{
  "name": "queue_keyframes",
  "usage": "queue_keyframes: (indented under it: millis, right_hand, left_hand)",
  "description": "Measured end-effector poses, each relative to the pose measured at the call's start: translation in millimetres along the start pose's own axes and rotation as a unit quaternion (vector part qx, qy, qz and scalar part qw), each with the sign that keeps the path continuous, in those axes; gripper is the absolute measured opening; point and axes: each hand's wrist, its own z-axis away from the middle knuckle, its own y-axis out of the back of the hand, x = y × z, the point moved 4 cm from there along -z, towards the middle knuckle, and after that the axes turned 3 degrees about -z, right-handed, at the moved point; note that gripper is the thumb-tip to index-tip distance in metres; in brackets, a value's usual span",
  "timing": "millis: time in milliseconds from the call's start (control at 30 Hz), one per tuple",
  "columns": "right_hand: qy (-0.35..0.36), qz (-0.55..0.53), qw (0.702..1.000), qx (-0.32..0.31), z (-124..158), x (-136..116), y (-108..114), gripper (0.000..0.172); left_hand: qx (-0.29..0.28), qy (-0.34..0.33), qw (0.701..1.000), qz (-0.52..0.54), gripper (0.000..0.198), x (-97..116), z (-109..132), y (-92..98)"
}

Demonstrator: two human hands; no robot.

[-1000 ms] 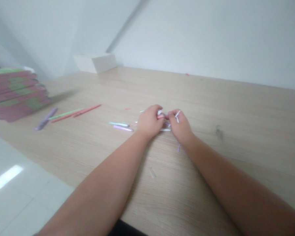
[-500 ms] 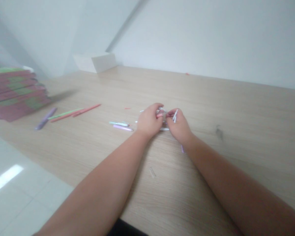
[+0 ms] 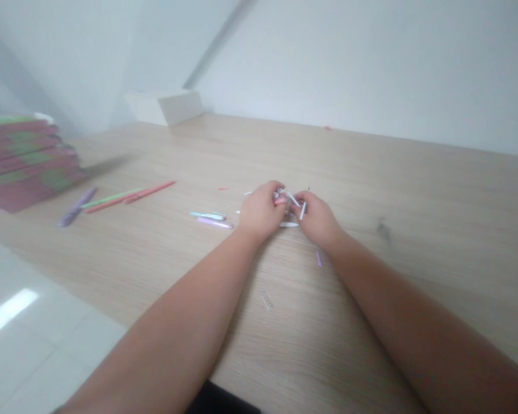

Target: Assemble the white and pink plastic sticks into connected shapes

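My left hand [image 3: 261,213] and my right hand [image 3: 317,219] meet at the middle of the wooden table [image 3: 371,172], fingertips pinching a small bundle of thin pastel sticks [image 3: 287,201]. Its exact shape is mostly hidden by my fingers. A white stick [image 3: 303,210] pokes up beside my right fingers. A curved white strip [image 3: 289,225] shows just below the hands. Close to my right wrist lies a short lilac stick [image 3: 318,259].
Left of the hands lie mint and lilac sticks [image 3: 208,217]. Farther left are purple, green and coral sticks [image 3: 149,192] beside a tall pink-and-green paper stack [image 3: 26,164]. A white box [image 3: 168,108] stands against the wall. The table's near-left edge meets a tiled floor [image 3: 34,351].
The white sticks at my fingers have tilted and shifted left, and my fingers have closed in around the bundle. The lilac stick now shows fully beside my right wrist.
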Motion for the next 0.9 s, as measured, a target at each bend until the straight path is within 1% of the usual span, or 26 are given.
queue_keyframes:
  millis: [100, 200, 300, 367, 500, 567, 667, 767, 800, 900]
  right_hand:
    - [-0.003, 0.007, 1.0, 0.01, 0.6, 0.3, 3.9, 0.01]
    - [-0.013, 0.01, 0.999, 0.033, 3.0, 0.6, 7.6, 0.023]
    - [-0.022, 0.001, 0.998, 0.056, 5.3, 0.7, 9.7, 0.028]
    - [-0.027, -0.008, 0.997, 0.066, 5.6, 0.2, 9.6, 0.028]
    - [-0.049, -0.023, 0.995, 0.078, 5.7, -1.3, 9.2, 0.029]
    - [-0.066, -0.03, 0.994, 0.08, 10.3, -2.2, 12.0, 0.031]
    - [-0.079, -0.035, 0.994, 0.063, 28.8, -5.4, 21.9, 0.035]
    - [-0.04, 0.043, 0.997, 0.055, 56.3, -14.1, 38.6, 0.032]
    - [-0.038, 0.065, 0.996, 0.051, 65.3, -16.4, 43.8, 0.031]
    - [-0.065, 0.075, 0.994, 0.048, 85.0, -20.3, 56.7, 0.036]
  left_hand:
    - [0.002, 0.007, 1.0, -0.006, 0.031, 0.3, -0.4, 0.8]
    - [0.008, 0.028, 1.0, -0.01, 0.031, 0.0, -0.2, 2.7]
    - [0.023, 0.039, 0.999, -0.008, 0.031, 1.8, 0.7, 6.5]
    - [0.028, 0.029, 0.999, -0.001, 0.027, 4.8, 1.4, 9.1]
    - [0.012, -0.003, 1.0, 0.007, 0.019, 10.9, 2.4, 10.4]
    - [0.01, -0.022, 1.0, 0.004, 0.016, 13.0, 2.8, 9.9]
    - [-0.004, -0.041, 0.999, -0.008, 0.014, 14.5, 3.1, 6.7]
    - [-0.03, -0.055, 0.998, -0.017, 0.012, 15.2, 3.5, 2.1]
    - [-0.037, -0.062, 0.997, -0.017, 0.012, 15.6, 3.7, 1.0]
    - [-0.055, -0.092, 0.994, -0.007, 0.008, 17.3, 4.0, -0.9]
